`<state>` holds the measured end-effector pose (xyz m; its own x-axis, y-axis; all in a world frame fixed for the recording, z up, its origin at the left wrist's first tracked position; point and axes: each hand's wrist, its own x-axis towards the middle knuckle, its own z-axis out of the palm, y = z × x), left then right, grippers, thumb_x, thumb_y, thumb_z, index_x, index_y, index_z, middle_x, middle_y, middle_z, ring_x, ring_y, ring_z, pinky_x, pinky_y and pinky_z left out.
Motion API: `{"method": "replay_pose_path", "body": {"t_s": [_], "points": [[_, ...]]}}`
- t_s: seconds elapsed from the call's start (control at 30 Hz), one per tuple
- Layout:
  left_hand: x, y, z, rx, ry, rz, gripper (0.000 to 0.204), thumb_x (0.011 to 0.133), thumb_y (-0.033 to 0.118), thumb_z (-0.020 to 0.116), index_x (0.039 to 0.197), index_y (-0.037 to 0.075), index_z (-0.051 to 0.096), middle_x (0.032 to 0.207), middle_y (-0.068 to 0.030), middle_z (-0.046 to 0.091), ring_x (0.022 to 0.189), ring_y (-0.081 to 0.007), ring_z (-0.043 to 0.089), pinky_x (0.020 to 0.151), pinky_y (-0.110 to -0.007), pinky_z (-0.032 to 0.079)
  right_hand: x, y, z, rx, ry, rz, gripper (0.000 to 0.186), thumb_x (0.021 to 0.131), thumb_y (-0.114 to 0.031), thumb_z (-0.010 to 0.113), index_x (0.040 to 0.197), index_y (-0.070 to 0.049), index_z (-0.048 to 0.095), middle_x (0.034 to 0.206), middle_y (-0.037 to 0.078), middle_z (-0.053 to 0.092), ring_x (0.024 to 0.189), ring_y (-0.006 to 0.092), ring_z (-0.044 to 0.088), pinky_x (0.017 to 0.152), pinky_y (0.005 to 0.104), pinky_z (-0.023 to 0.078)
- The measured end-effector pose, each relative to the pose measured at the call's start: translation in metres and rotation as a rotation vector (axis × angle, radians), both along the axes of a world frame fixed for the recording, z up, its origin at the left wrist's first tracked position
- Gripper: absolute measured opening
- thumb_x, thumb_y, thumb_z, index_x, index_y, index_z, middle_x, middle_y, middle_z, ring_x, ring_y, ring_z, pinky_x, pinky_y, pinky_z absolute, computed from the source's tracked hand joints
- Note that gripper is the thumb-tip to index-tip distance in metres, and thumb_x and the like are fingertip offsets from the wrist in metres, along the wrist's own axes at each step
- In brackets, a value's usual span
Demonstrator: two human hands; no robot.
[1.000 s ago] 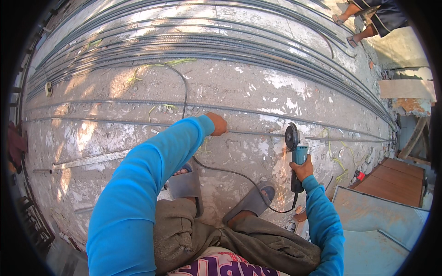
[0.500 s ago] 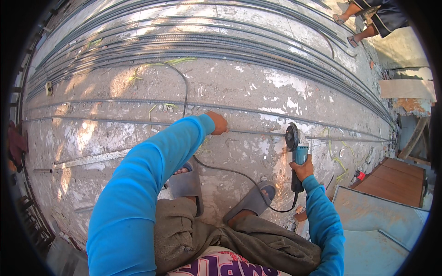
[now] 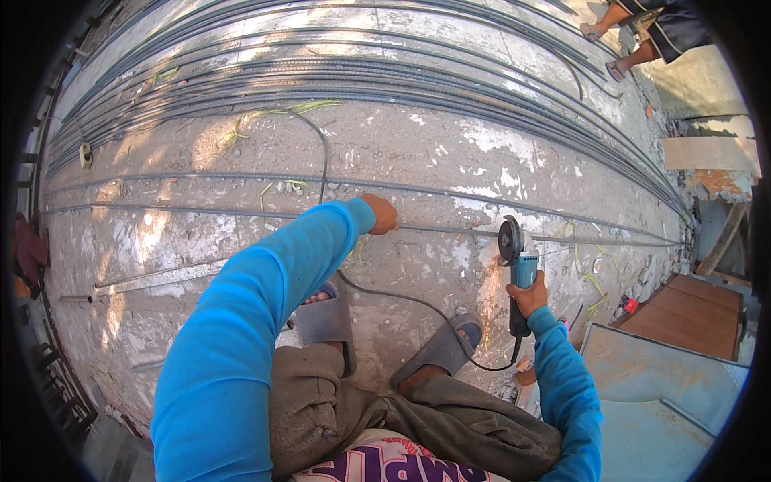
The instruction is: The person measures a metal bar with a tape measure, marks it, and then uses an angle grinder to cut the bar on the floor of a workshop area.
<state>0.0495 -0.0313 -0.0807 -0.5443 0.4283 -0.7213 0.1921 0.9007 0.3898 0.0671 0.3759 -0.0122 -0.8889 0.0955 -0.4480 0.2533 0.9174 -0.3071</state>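
A teal and black angle grinder (image 3: 525,267) is gripped around its body by my right hand (image 3: 528,296). Its dark disc (image 3: 508,239) meets the nearer steel bar (image 3: 450,231) lying across the ground, and faint orange sparks (image 3: 491,296) streak down toward my right sandal (image 3: 440,353). My left hand (image 3: 380,214) is closed around that same bar, to the left of the disc; its fingers' undersides are hidden. Beyond it runs a second bar (image 3: 434,190), roughly alongside. The grinder's black cord (image 3: 401,300) loops in front of my feet and passes behind my left forearm.
Many long steel bars (image 3: 361,95) lie bundled across the far ground. A flat metal strip (image 3: 161,278) rests at left. Brown boards (image 3: 683,315) and a grey-blue metal sheet (image 3: 642,394) stand at right. Another person's sandalled feet (image 3: 617,71) are at the far right.
My hands and the grinder hold almost the same places. The sparks below the disc look slightly different.
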Motion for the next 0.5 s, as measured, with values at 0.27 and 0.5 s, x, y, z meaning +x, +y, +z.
{"method": "replay_pose_path", "body": {"t_s": [0.27, 0.5], "points": [[0.002, -0.002, -0.007, 0.041, 0.059, -0.032, 0.046, 0.096, 0.042, 0.041, 0.112, 0.004, 0.061, 0.11, -0.0204, 0.063, 0.103, -0.0392, 0.059, 0.09, -0.049, 0.044, -0.002, 0.001, -0.003, 0.006, 0.014, 0.002, 0.066, 0.063, -0.031, 0.077, 0.11, 0.002, 0.043, 0.093, 0.026, 0.062, 0.084, 0.0398, 0.063, 0.076, 0.0435, 0.05], [0.001, -0.001, -0.004, 0.029, 0.035, -0.009, 0.045, 0.096, 0.041, 0.042, 0.112, 0.004, 0.061, 0.11, -0.0211, 0.062, 0.103, -0.0398, 0.058, 0.091, -0.049, 0.044, -0.008, 0.002, -0.009, 0.009, 0.019, 0.025, 0.066, 0.064, -0.032, 0.076, 0.11, 0.003, 0.042, 0.092, 0.026, 0.062, 0.083, 0.0405, 0.063, 0.076, 0.0441, 0.05]]}}
